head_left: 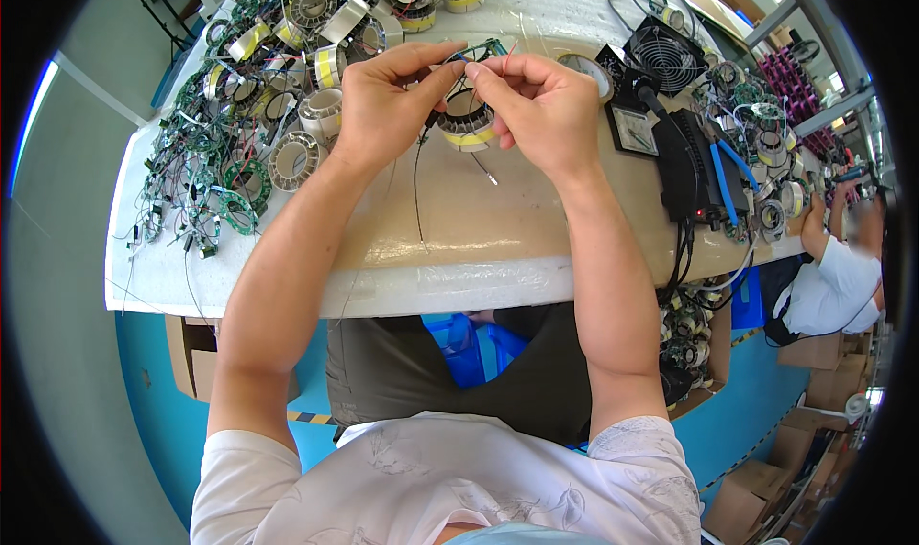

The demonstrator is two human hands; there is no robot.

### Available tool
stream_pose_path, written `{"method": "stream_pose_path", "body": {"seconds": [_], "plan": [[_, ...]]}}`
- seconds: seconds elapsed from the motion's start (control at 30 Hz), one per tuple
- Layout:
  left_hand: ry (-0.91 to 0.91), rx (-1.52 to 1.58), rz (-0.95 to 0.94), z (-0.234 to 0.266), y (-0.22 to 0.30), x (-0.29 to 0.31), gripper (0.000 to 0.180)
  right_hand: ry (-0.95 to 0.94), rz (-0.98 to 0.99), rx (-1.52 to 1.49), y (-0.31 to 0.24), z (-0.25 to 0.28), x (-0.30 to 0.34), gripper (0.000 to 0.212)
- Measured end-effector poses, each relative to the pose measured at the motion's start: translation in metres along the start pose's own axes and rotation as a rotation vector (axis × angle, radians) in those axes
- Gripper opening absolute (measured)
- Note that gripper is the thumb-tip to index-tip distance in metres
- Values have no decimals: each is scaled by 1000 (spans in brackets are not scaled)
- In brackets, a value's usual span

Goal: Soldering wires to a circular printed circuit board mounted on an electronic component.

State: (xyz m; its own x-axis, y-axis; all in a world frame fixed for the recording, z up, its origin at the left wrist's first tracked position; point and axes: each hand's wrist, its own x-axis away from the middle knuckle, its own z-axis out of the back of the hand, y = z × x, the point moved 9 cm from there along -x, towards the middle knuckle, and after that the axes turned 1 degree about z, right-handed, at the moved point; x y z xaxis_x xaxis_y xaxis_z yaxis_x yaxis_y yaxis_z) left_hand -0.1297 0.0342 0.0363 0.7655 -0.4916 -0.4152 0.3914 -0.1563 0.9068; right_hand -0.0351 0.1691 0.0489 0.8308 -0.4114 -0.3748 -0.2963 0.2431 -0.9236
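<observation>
My left hand [383, 105] and my right hand [550, 110] meet fingertip to fingertip over the table. Thumb and forefinger of each are pinched together on thin wires, with a small blue bit between them. Just beyond the fingertips shows the edge of a green circuit board [490, 47], partly hidden by my hands. Beneath them sits a ring-shaped motor stator [469, 138] with a yellow band, also partly covered. A thin dark wire [417, 196] hangs down from beside my left hand, and a short lead with a pale tip [486, 169] lies below the stator.
Stators and green boards with tangled wires [230, 153] are heaped at the left. At the right stand a black fan [665, 52], a black box [694, 167] with cables, and blue-handled pliers [723, 177]. Another person [838, 272] sits farther right. Cartons [756, 492] stand on the floor.
</observation>
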Motion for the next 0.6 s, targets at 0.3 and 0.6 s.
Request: {"method": "stream_pose_path", "body": {"seconds": [0.3, 0.6], "plan": [[2, 34, -20, 1, 1, 0, 22, -4, -12, -2, 2, 0, -1, 19], [-7, 0, -56, -1, 7, 1, 21, 12, -20, 16, 1, 1, -1, 18]]}}
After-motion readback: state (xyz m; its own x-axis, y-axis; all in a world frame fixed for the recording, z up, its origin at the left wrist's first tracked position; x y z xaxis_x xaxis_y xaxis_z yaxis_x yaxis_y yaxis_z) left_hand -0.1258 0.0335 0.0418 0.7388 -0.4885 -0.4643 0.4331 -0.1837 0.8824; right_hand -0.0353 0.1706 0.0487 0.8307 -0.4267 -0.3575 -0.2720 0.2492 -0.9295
